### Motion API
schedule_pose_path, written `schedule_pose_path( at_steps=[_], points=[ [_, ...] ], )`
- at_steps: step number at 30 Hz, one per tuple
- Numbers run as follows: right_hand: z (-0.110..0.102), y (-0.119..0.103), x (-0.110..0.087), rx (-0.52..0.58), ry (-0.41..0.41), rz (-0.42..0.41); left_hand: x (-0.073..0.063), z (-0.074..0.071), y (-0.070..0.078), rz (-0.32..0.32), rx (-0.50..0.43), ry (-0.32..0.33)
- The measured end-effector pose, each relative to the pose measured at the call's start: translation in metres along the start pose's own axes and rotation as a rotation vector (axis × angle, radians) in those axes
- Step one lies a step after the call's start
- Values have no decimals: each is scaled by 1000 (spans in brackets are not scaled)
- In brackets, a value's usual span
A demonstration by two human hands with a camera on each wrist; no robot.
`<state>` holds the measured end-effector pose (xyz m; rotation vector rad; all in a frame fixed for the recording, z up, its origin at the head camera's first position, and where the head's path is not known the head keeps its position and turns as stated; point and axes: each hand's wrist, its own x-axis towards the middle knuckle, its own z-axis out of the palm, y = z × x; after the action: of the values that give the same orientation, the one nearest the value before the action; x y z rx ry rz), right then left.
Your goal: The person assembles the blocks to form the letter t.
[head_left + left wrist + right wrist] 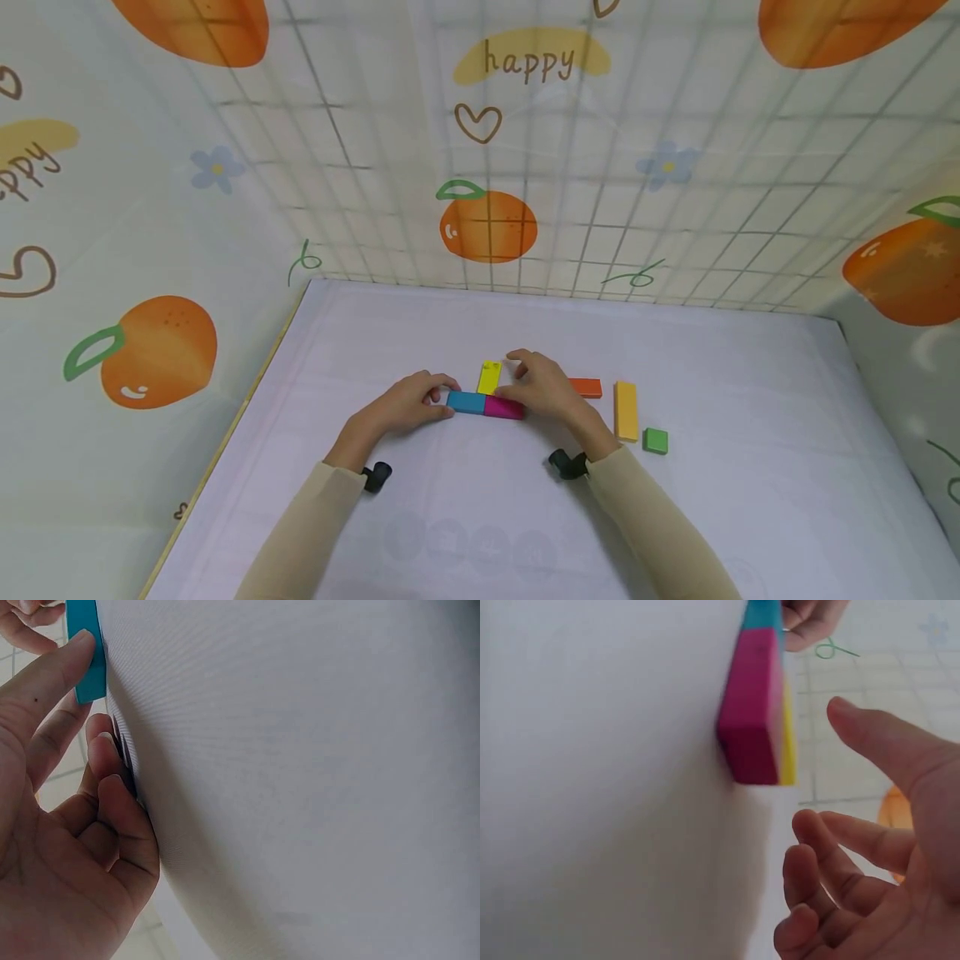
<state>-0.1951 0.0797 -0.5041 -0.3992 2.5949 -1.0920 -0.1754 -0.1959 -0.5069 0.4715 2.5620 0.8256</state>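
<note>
A blue block (pixel 467 402) and a magenta block (pixel 504 407) lie end to end in a row on the white table. My left hand (pixel 407 403) pinches the blue block's left end, thumb on the near side; the left wrist view shows the thumb against the teal-blue face (pixel 91 671). Behind the row a yellow block (pixel 489 378) points away, its near end by the magenta one. My right hand (pixel 544 387) hovers over the magenta block's right end with fingers spread. In the right wrist view its thumb and fingers stand apart from the magenta block (pixel 748 682).
Right of the hands lie a red-orange block (pixel 586 388), partly behind the right hand, a long light-orange block (pixel 626 412) and a small green block (pixel 656 441). A printed cloth with oranges hangs behind the table (pixel 757 467) and along its sides.
</note>
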Motion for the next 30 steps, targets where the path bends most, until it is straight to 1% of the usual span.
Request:
schedule_pose_path(
  at_steps=[5, 9, 15, 20, 24, 30],
  points=[
    [-15, 2, -15, 33, 35, -10, 0, -1, 0, 4, 6, 5],
    [-25, 4, -29, 44, 64, -49, 0, 0, -1, 5, 10, 10],
    [-38, 13, -49, 22, 105, -102, 1, 1, -2, 3, 15, 11],
    [-50, 17, -69, 42, 158, -138, 1, 0, -1, 1, 18, 11],
    [-58, 21, -86, 51, 194, -148, 0, 0, 1, -2, 12, 7],
    [-66, 30, -105, 15, 225, -126, -1, 0, 1, 12, -4, 2]
  ],
)
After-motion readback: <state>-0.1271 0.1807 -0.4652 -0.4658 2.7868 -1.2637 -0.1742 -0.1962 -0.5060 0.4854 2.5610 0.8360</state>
